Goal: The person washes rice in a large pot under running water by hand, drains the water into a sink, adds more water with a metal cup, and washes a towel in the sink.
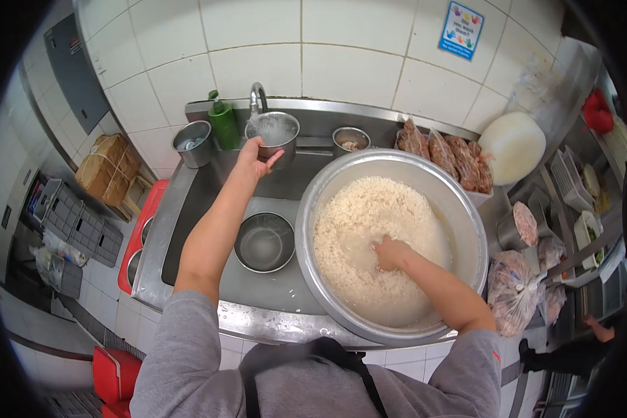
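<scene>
My left hand grips a round steel pot by its near side, holding it under the faucet. Water runs from the spout into the pot. My right hand is in the wet white rice, its fingertips sunk among the grains, so how they are bent is hidden. A wide metal basin holds the rice and cloudy water, and it rests across the right part of the sink. Below my left forearm, a steel bowl with some liquid sits in the sink.
Behind the sink stand a green pump bottle, a metal canister and a small bowl. Bagged brown food and a bag of meat flank the basin. A person's dark-clothed leg shows at far right.
</scene>
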Demonstrator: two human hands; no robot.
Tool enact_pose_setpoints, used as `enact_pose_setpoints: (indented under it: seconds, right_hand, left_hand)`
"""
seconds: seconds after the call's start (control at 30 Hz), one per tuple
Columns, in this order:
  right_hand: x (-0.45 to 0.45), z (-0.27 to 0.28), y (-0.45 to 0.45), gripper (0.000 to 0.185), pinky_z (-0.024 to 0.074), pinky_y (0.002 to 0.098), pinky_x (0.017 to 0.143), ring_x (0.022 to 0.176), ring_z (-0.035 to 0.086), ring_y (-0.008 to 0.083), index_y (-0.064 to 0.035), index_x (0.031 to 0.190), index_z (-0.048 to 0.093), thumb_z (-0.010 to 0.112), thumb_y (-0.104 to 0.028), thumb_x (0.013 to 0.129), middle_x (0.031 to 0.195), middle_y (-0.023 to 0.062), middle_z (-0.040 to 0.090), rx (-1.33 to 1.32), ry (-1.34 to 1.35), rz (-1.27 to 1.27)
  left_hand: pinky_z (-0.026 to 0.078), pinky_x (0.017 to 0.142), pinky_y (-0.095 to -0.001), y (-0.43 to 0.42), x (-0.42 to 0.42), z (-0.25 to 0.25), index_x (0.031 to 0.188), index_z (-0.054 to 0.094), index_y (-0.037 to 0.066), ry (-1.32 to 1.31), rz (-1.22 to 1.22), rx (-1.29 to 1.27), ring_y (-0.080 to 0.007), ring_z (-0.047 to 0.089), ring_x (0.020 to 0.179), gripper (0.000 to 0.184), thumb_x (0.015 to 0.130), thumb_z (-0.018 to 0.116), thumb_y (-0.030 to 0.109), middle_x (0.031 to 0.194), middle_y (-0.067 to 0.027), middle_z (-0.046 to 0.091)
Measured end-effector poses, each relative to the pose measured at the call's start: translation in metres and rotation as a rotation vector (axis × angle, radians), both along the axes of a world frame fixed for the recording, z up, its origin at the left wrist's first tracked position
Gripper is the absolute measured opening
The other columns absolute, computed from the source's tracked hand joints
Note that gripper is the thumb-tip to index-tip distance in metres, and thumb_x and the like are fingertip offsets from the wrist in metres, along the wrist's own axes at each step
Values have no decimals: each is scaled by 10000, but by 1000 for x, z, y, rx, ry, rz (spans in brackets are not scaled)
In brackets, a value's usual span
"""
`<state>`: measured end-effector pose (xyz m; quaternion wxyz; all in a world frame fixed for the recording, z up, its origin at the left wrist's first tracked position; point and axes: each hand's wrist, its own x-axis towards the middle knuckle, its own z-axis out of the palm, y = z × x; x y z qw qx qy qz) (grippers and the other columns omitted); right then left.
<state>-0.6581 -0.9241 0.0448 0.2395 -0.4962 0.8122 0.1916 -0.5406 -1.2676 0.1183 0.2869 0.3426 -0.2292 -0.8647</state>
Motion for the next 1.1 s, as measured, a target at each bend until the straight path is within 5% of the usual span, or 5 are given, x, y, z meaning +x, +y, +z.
enact_pose_setpoints:
  seconds: [0.17, 0.37, 0.73, 0.9, 1.1]
  right_hand:
    - [-1, -2, 1, 629, 430, 381, 795, 987, 492, 345, -111, 1215, 375, 631, -315, 677, 1175, 235, 373, -31, 5, 8]
    - [-1, 5, 3, 606, 434, 378, 777, 941, 518, 338, -110, 1195, 396, 632, -270, 661, 1151, 215, 412, -89, -45, 12]
    - [-9, -19, -2, 447, 426, 355, 797, 941, 524, 307, -11, 1050, 512, 576, -175, 639, 980, 163, 560, -167, 6, 142]
    - [-20, 33, -8, 378, 409, 352, 823, 942, 521, 301, -65, 1021, 563, 558, -206, 671, 1018, 158, 540, -392, -197, -45]
    - [-126, -4, -16, 446, 375, 360, 866, 1014, 475, 298, -53, 1019, 552, 489, -396, 742, 1112, 181, 487, -966, 162, -324]
  left_hand:
    - [499, 660, -528, 40, -13, 11, 1213, 213, 158, 46, -153, -284, -345, 501, 916, 632, 646, 395, -55, 1106, -166, 391]
    - [512, 528, -352, 106, -33, 38, 1250, 246, 151, -15, -171, -916, -219, 518, 865, 668, 646, 401, -89, 1051, -131, 415]
    - [425, 814, -380, 185, -56, 38, 1109, 465, 276, -50, -164, -2173, -335, 385, 1059, 639, 579, 578, -61, 1201, -141, 267]
    - [431, 806, -346, 172, -54, 42, 1127, 447, 262, -108, -59, -2122, -318, 400, 1041, 659, 567, 570, -64, 1197, -142, 265]
    - [422, 822, -371, 75, -13, 19, 1204, 361, 139, -57, 5, -1205, -309, 444, 1030, 641, 611, 411, -102, 1211, -153, 326]
